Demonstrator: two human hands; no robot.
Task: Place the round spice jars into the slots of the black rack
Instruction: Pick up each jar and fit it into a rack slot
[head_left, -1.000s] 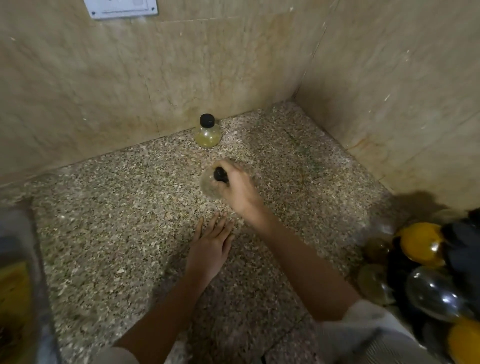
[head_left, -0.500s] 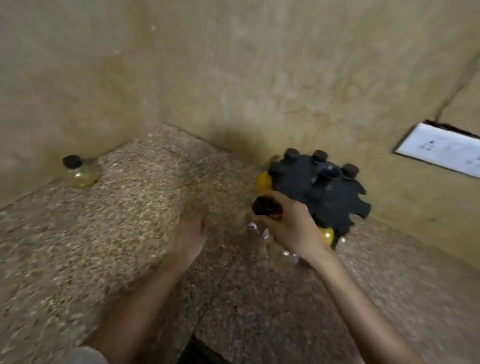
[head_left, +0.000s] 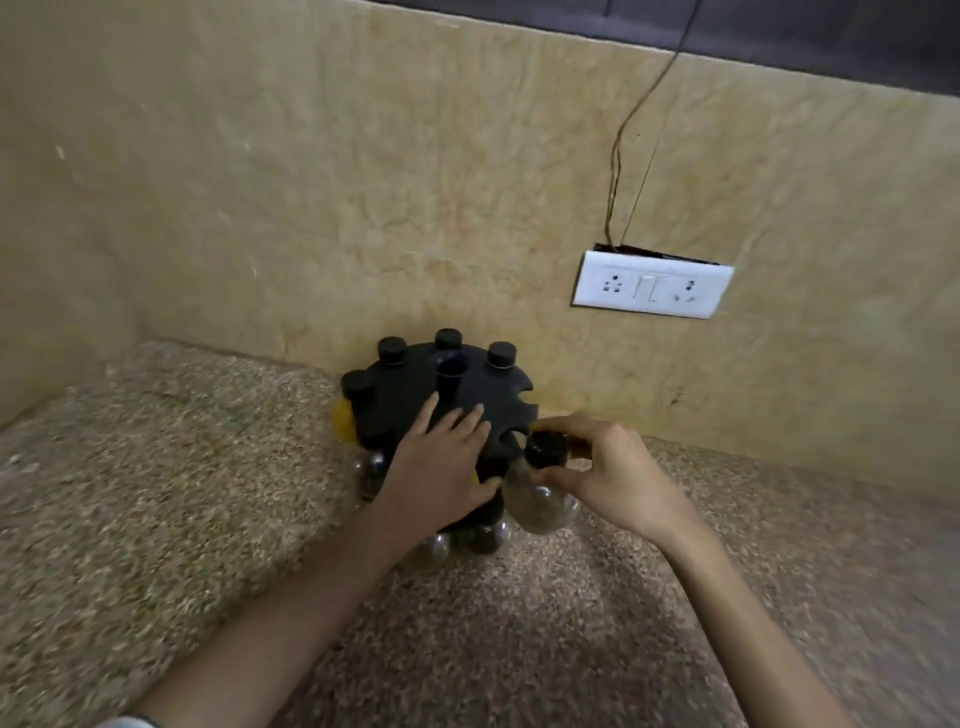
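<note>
The black rack (head_left: 410, 389) stands on the speckled counter against the back wall. Several black-capped round jars hang in its far and left slots, one with yellow contents (head_left: 341, 418). More clear jars show in a lower tier (head_left: 431, 551). My left hand (head_left: 441, 462) rests flat on the rack's top disc, fingers spread. My right hand (head_left: 597, 473) grips a clear round jar with a black cap (head_left: 540, 499) by its neck, right at an open slot on the rack's near right edge.
A white socket and switch plate (head_left: 652, 284) sits on the beige stone wall to the right, with thin wires running up from it. The speckled granite counter (head_left: 156, 493) spreads to the left and front. A side wall closes the far left corner.
The view swung right from the counter corner to the rack. My right hand carried the clear jar over to the rack's edge. My left hand left the counter and now lies on the rack's top.
</note>
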